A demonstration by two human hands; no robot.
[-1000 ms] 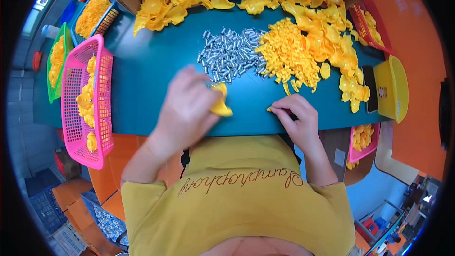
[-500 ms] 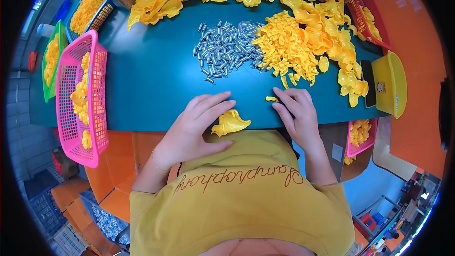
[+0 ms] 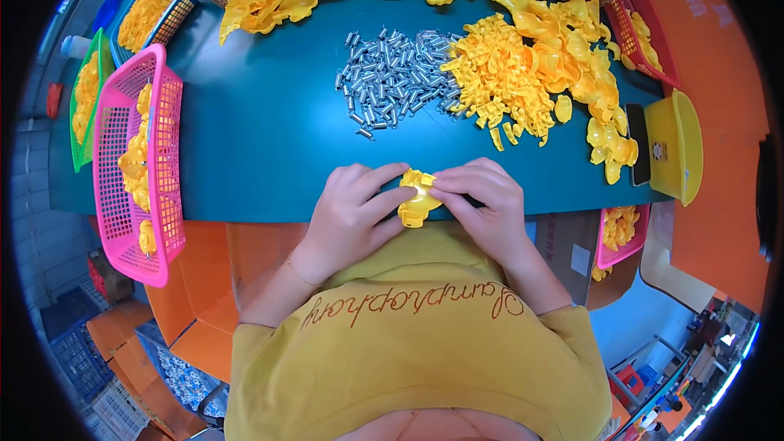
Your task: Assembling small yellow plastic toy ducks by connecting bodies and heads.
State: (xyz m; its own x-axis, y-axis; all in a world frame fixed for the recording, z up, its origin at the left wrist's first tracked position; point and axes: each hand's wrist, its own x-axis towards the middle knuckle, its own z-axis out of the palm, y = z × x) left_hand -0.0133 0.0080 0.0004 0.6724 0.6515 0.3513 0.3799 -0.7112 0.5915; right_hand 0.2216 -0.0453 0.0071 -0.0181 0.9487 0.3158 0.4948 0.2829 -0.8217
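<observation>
At the table's near edge, my left hand (image 3: 347,208) grips a shiny yellow curved plastic shell (image 3: 415,211) between thumb and fingers. My right hand (image 3: 488,200) pinches a small yellow plastic piece (image 3: 428,180) against the shell's upper right side. Fingertips partly cover both parts, so I cannot tell whether the small piece sits in the shell. Beyond my hands lie a heap of silver metal springs (image 3: 392,77) and, touching it on the right, a heap of small yellow plastic pieces (image 3: 502,73).
More yellow shells (image 3: 600,82) spread along the right and spill from boxes at the back. A pink basket (image 3: 167,171) with yellow parts stands at the left edge. On the right are a dark phone-like slab (image 3: 637,143), a yellow tub (image 3: 679,147) and a red basket (image 3: 663,57).
My right hand has moved left, bringing the small yellow piece to the shell. My left hand has closed on the shell and turned it; both hands now meet.
</observation>
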